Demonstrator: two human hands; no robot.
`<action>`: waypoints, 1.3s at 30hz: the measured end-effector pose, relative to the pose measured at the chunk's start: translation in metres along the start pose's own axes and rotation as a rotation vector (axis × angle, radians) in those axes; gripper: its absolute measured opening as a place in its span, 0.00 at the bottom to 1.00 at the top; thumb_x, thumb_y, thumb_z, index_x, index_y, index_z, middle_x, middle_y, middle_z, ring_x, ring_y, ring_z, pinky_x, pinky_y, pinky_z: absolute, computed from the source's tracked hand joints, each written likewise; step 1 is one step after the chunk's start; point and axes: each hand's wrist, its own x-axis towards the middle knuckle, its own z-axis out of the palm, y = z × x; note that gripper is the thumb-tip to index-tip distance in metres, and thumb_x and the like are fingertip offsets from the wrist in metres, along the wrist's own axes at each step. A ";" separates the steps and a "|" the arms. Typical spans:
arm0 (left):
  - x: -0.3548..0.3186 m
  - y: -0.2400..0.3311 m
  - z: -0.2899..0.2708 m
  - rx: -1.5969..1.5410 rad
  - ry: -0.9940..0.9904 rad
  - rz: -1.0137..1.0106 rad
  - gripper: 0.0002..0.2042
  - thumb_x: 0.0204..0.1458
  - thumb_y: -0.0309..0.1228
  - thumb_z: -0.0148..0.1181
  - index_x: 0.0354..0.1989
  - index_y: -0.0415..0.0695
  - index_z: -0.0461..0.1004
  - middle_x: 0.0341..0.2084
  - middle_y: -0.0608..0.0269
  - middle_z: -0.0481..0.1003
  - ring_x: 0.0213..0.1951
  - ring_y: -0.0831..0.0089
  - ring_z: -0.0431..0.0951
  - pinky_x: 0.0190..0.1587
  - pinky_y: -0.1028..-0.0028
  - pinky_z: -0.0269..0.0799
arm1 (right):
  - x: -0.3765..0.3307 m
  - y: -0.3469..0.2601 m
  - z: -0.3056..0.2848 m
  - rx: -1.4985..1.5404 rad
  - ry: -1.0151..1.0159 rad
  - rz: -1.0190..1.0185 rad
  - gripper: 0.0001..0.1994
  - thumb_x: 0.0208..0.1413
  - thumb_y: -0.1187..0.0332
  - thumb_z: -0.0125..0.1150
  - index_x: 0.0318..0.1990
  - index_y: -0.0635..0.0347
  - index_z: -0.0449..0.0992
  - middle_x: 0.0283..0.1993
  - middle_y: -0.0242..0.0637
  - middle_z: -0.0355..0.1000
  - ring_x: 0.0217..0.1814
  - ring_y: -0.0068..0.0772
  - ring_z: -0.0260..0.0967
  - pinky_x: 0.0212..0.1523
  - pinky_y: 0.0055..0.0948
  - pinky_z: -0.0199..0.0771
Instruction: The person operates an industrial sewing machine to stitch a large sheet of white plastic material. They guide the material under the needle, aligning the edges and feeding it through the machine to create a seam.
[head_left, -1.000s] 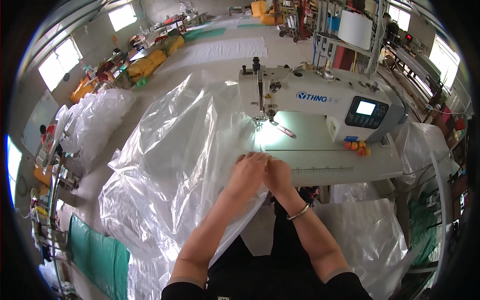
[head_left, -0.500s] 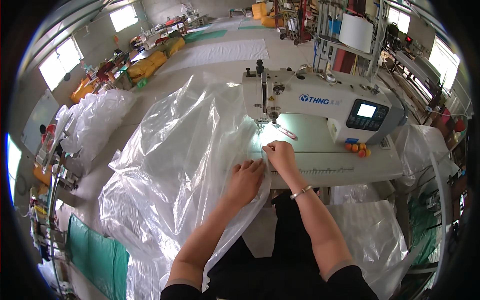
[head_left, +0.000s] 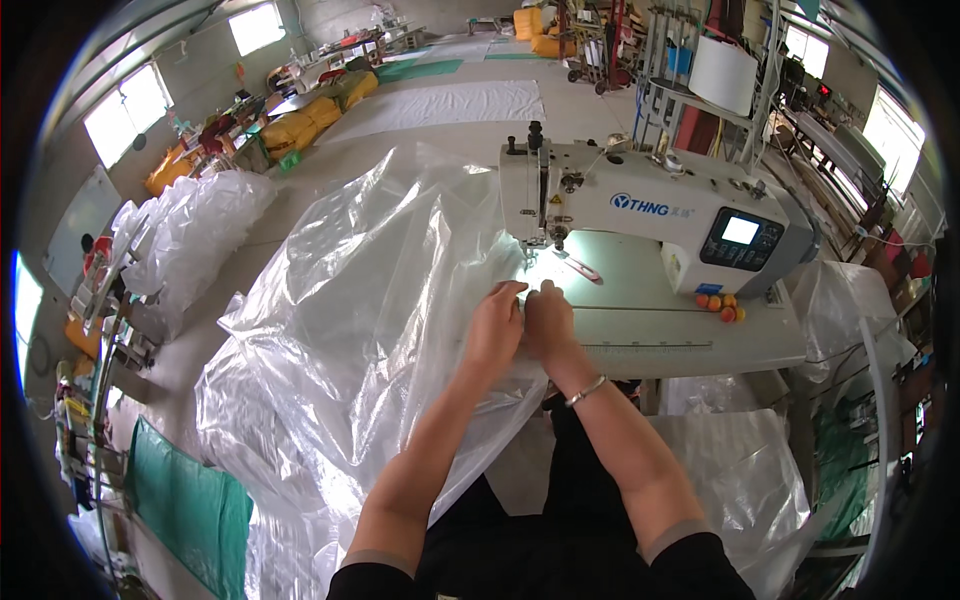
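Observation:
A large transparent plastic sheet (head_left: 350, 290) spreads over the left of the sewing machine table (head_left: 650, 325) and hangs down beside my lap. My left hand (head_left: 495, 328) is closed, its fingers curled at the sheet's right edge just below the needle area. Right against it, my right hand (head_left: 550, 322) pinches the same edge with bent fingers; the fingertips are partly hidden. Both hands sit in front of the lit presser foot of the white sewing machine (head_left: 600, 190). Small thread snips (head_left: 580, 267) lie on the machine bed, to the right of the needle.
Several small orange-red balls or fruits (head_left: 722, 306) rest at the machine's base. A white cone or roll (head_left: 722, 75) stands behind it. Bunched plastic (head_left: 195, 235) lies at left, a green sheet (head_left: 190, 510) at lower left. More plastic (head_left: 735, 465) hangs below the table.
My left hand has gone from lying flat on the sheet to curled fingers, moving forward beside the right hand. The right hand has shifted slightly; the view has tilted a little.

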 end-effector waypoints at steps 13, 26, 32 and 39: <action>0.002 -0.047 0.017 0.329 -0.236 0.401 0.14 0.50 0.20 0.51 0.45 0.38 0.76 0.49 0.52 0.74 0.54 0.56 0.71 0.59 0.64 0.67 | -0.100 0.033 0.004 0.683 0.330 -0.022 0.10 0.45 0.76 0.65 0.35 0.70 0.74 0.35 0.50 0.71 0.36 0.49 0.73 0.34 0.39 0.74; 0.004 -0.042 0.012 0.201 -0.269 0.345 0.14 0.53 0.27 0.54 0.46 0.36 0.75 0.49 0.50 0.74 0.54 0.55 0.71 0.60 0.63 0.64 | -0.099 0.013 0.011 0.345 0.287 -0.008 0.06 0.42 0.75 0.63 0.30 0.64 0.74 0.28 0.48 0.72 0.31 0.51 0.73 0.33 0.43 0.72; -0.003 -0.032 0.006 0.320 -0.278 0.423 0.19 0.52 0.33 0.57 0.49 0.33 0.73 0.52 0.48 0.72 0.56 0.52 0.69 0.61 0.62 0.62 | -0.108 0.000 0.010 0.155 0.228 -0.084 0.10 0.38 0.78 0.63 0.32 0.64 0.72 0.33 0.44 0.68 0.36 0.47 0.70 0.36 0.42 0.72; 0.005 -0.039 -0.001 0.314 -0.319 0.414 0.17 0.51 0.32 0.58 0.48 0.36 0.74 0.51 0.50 0.72 0.56 0.53 0.69 0.60 0.62 0.63 | -0.094 -0.002 0.007 0.263 0.204 -0.100 0.10 0.40 0.74 0.61 0.34 0.64 0.74 0.31 0.42 0.68 0.32 0.45 0.71 0.31 0.40 0.73</action>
